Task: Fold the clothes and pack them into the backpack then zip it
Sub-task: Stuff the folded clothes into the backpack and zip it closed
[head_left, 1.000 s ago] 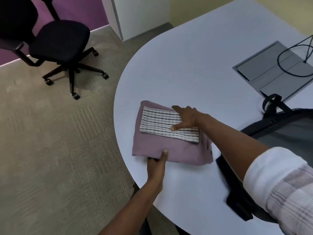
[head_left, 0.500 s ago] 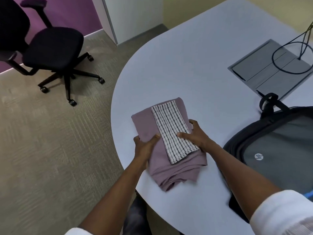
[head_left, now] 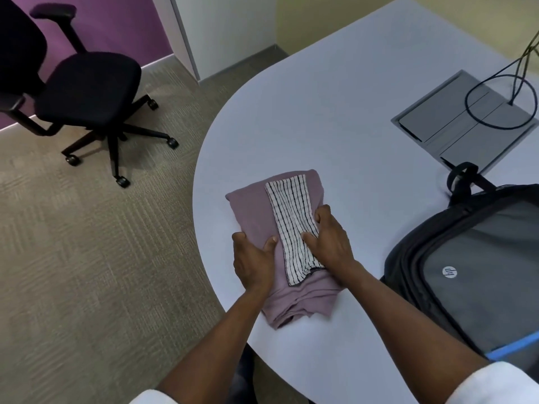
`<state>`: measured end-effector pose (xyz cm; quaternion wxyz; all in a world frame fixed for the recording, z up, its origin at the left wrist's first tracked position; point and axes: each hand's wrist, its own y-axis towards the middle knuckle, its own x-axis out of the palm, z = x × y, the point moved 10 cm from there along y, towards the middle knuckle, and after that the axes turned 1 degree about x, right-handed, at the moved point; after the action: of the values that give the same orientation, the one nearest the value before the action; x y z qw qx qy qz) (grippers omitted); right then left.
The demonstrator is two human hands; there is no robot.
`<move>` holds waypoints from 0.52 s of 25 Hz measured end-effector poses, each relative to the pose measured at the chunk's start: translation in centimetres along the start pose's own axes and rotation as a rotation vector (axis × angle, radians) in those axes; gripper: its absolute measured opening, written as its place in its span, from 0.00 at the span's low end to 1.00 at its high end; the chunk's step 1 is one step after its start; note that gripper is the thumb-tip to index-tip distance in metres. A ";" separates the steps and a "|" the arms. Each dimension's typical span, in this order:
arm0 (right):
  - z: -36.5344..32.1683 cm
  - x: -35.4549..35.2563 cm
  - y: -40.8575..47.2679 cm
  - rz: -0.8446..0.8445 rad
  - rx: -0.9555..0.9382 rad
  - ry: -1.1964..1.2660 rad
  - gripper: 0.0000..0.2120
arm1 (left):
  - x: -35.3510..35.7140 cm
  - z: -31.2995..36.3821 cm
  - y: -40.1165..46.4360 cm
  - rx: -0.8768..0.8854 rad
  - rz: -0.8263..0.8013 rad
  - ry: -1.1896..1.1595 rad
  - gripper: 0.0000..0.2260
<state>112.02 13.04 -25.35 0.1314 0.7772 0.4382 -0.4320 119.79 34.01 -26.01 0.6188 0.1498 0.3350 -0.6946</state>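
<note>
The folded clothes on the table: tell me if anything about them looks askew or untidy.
The near end of the mauve garment is bunched, its layers splaying unevenly. The striped cloth lies off-centre toward the right. Left hand and right hand grip the bundle.

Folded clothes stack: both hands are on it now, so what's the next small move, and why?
Probably lift the stack and carry it right toward the backpack. The left hand and right hand grip opposite sides of the purple garment, the striped cloth lies folded on top, and neither is packed yet.
</note>
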 end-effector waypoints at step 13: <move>-0.7 3.8 -0.8 -0.461 0.124 0.240 0.32 | 1.8 1.2 0.8 -0.104 -0.256 0.089 0.28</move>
<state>112.68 16.09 -27.80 -0.0713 0.7091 0.5888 -0.3813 120.48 31.87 -26.44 0.5167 0.1040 0.4140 -0.7421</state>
